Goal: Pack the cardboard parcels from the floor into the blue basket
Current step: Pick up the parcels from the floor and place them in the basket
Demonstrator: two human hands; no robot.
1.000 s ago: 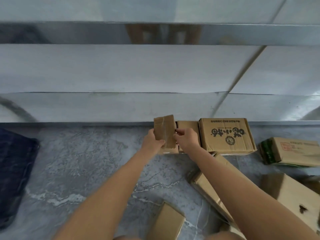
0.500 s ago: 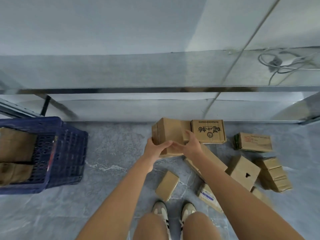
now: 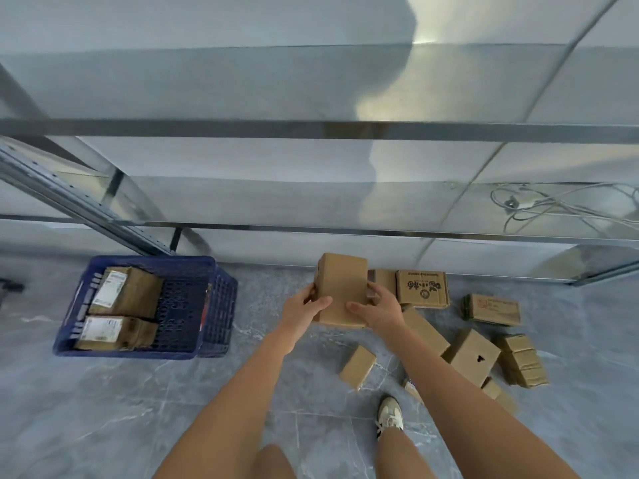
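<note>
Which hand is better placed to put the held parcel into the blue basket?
Left, probably. The left hand grips the cardboard parcel on the side facing the blue basket, which stands to the left; the right hand is farther away.

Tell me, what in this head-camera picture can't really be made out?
All from the head view:
- Plain brown cardboard parcel: its near corners are covered by the left hand and right hand.
- Labelled parcels in the blue plastic basket: label text too small to read.
- Black-printed cardboard box: print blurred.
- Small cardboard box: mostly hidden behind the right forearm.
</note>
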